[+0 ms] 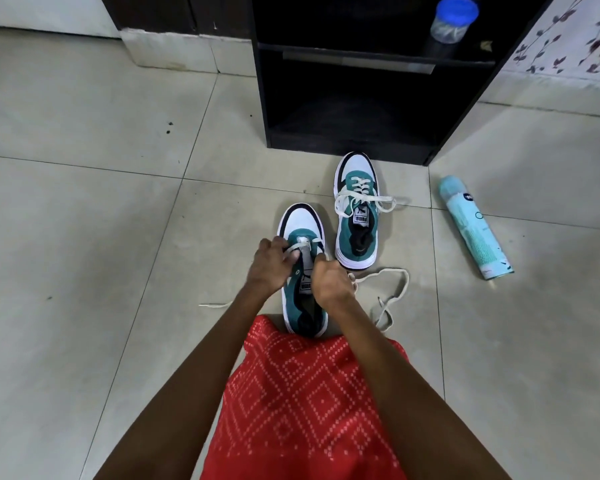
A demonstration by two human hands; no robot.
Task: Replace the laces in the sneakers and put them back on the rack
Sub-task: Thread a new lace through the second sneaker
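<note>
Your left hand (pixel 270 265) is pinching the cream lace (pixel 404 286) at the toe-end eyelets of the near sneaker (pixel 300 221); right hand (pixel 330 280) curled tight round the lace too; sneaker's on the floor (pixel 84 220), in front of the rack (pixel 347 147).

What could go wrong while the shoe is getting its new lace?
The lace trails loose on the floor, so it might tangle or get trodden on while the left hand and right hand pull it through the sneaker. The can lies on its side and could roll underfoot.
</note>
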